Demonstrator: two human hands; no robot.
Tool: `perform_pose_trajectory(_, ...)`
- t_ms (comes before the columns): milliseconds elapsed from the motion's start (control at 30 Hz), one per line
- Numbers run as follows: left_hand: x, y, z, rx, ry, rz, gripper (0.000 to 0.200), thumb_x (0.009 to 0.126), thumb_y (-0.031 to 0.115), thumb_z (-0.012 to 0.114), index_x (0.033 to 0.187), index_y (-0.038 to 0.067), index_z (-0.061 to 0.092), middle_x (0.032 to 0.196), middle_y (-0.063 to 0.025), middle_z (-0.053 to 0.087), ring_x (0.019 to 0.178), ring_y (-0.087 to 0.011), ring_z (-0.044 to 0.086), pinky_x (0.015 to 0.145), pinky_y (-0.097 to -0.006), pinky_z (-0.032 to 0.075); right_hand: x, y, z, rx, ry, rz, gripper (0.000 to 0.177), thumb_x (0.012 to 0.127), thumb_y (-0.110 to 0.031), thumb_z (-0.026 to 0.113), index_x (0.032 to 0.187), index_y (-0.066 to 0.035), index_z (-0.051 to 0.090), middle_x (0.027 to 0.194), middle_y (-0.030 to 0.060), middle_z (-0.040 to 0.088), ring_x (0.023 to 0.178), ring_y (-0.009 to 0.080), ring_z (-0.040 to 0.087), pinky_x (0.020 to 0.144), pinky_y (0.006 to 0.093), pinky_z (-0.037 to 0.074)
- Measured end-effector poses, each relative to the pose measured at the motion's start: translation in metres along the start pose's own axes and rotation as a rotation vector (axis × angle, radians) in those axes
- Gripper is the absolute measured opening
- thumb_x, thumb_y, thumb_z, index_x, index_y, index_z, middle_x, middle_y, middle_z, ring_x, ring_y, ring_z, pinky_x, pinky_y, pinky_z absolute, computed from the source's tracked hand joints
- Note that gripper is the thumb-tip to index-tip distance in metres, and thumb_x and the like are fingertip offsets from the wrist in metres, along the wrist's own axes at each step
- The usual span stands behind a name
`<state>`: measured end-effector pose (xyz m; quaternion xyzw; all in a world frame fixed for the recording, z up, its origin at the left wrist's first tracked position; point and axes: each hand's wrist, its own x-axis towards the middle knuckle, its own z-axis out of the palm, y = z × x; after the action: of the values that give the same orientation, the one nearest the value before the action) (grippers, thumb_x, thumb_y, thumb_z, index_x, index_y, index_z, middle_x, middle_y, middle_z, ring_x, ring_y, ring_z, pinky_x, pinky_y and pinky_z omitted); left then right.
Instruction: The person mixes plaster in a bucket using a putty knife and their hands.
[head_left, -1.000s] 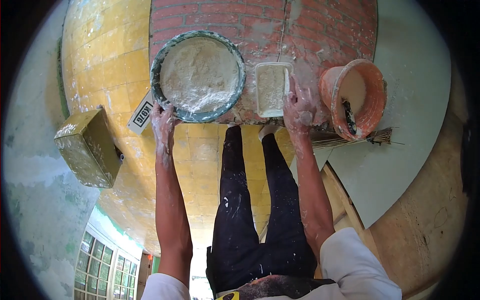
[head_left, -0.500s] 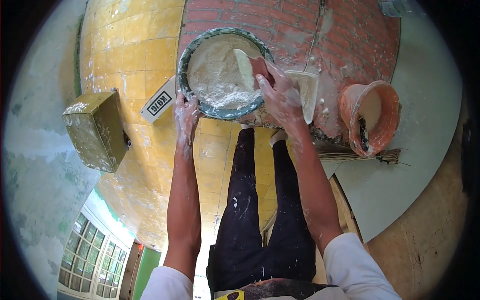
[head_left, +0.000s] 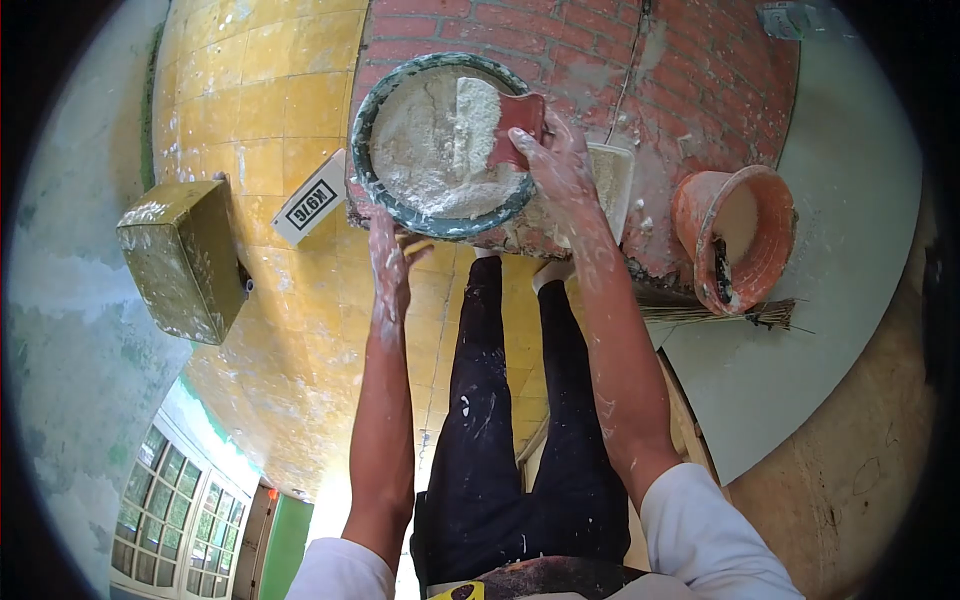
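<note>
A round basin with a dark, white-smeared rim holds pale powder. Over the powder, my right hand grips a reddish-brown scraper, thumb on top. White powder covers its broad blade, which points left and lies nearly flat. Just below the basin's lower left rim is my left hand, empty, with fingers apart. Both hands are dusted white. Partly behind my right hand is a white rectangular tray with pale material in it.
An orange bucket with pale liquid and a dark-handled tool stands right, above a bundle of thin sticks. To the left are a white box with black lettering and an olive block-like object. Yellow tiles and red brick-patterned floor lie beneath.
My left hand has let go of the basin rim and dropped slightly below it. The scraper has turned flatter, its blade now heaped with powder.
</note>
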<state>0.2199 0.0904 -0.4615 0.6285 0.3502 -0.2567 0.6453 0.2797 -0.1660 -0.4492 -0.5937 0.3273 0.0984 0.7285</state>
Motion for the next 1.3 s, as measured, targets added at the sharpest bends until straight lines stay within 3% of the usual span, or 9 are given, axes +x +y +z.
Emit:
perform_pose_trajectory(100,-0.019,-0.026,0.006,-0.092,0.012,-0.076,0.064,0.102,0.061,0.045,0.134,0.006,0.049,0.115,-0.0136,0.063,0.094,-0.0266,0.068,0.078,-0.0387,0.056,-0.013,0.001,-0.015,-0.011,0.015,0.016,0.041,0.088,-0.013,0.069,0.128,-0.004,0.062,0.109,0.0117,0.073,0.098,0.0223,0.07,0.086,0.038,0.054)
perform_pose_trajectory(267,-0.043,-0.047,0.025,-0.055,-0.099,-0.038,0.059,0.102,0.058,0.047,0.126,0.004,0.053,0.107,-0.0126,0.066,0.09,-0.0222,0.068,0.076,-0.033,0.055,-0.031,-0.011,0.0,-0.702,0.046,-0.219,0.043,0.091,-0.02,0.063,0.13,-0.003,0.06,0.115,0.0231,0.069,0.105,0.0398,0.066,0.095,0.0465,0.05)
perform_pose_trajectory(467,-0.055,-0.066,0.053,0.144,-0.206,-0.19,0.05,0.103,0.045,0.055,0.126,0.001,0.056,0.106,-0.0135,0.067,0.089,-0.0193,0.068,0.074,-0.0313,0.055,-0.006,0.037,0.052,-0.672,0.128,-0.288,0.039,0.09,-0.019,0.063,0.127,-0.005,0.061,0.112,0.0226,0.07,0.105,0.0399,0.067,0.091,0.0455,0.052)
perform_pose_trajectory(767,-0.066,-0.078,0.083,0.238,-0.297,0.02,0.041,0.098,0.028,0.067,0.129,0.003,0.058,0.111,-0.009,0.067,0.093,-0.0154,0.065,0.077,-0.0261,0.053,-0.023,0.024,-0.001,-0.537,0.068,-0.103,0.046,0.092,-0.022,0.065,0.133,-0.003,0.057,0.119,0.0171,0.069,0.104,0.0342,0.068,0.089,0.0433,0.055)
perform_pose_trajectory(833,-0.067,-0.077,0.09,0.214,-0.294,-0.031,0.04,0.099,0.028,0.066,0.129,0.004,0.058,0.112,-0.0086,0.066,0.091,-0.0149,0.065,0.077,-0.026,0.052,-0.047,-0.003,-0.02,-0.06,-0.045,0.125,0.04,0.094,-0.01,0.064,0.133,-0.003,0.058,0.111,0.0102,0.071,0.092,0.0203,0.07,0.073,0.0329,0.059)
perform_pose_trajectory(933,-0.064,-0.088,0.092,0.134,-0.315,-0.077,0.039,0.099,0.027,0.065,0.129,0.003,0.058,0.11,-0.008,0.066,0.089,-0.0141,0.064,0.076,-0.0261,0.052,-0.075,-0.016,-0.053,0.085,0.078,0.202,0.037,0.095,-0.002,0.061,0.131,-0.002,0.059,0.107,0.0069,0.069,0.086,0.011,0.067,0.064,0.0249,0.057)
perform_pose_trajectory(1067,-0.065,-0.091,0.093,0.167,-0.342,-0.097,0.037,0.1,0.026,0.064,0.129,0.003,0.057,0.109,-0.0074,0.065,0.089,-0.0131,0.064,0.076,-0.0251,0.052,-0.08,0.021,-0.104,0.096,0.163,0.047,0.037,0.094,-0.004,0.064,0.131,-0.002,0.059,0.108,0.0079,0.07,0.086,0.0126,0.067,0.065,0.0241,0.057)
perform_pose_trajectory(1167,-0.067,-0.091,0.096,0.177,-0.339,-0.101,0.036,0.1,0.026,0.064,0.128,0.003,0.057,0.108,-0.0065,0.065,0.088,-0.0123,0.063,0.075,-0.0242,0.052,-0.076,0.027,-0.115,-0.156,0.297,0.039,0.039,0.094,-0.01,0.064,0.131,-0.001,0.059,0.111,0.0128,0.07,0.092,0.0204,0.069,0.074,0.0337,0.058)
perform_pose_trajectory(1300,-0.068,-0.091,0.1,0.168,-0.334,-0.123,0.037,0.099,0.027,0.065,0.126,0.002,0.059,0.106,-0.0077,0.066,0.087,-0.0137,0.065,0.075,-0.0265,0.052,-0.067,0.028,-0.111,-0.717,0.385,-0.103,0.044,0.096,-0.023,0.059,0.133,-0.001,0.057,0.118,0.023,0.068,0.105,0.0401,0.065,0.096,0.0519,0.046)
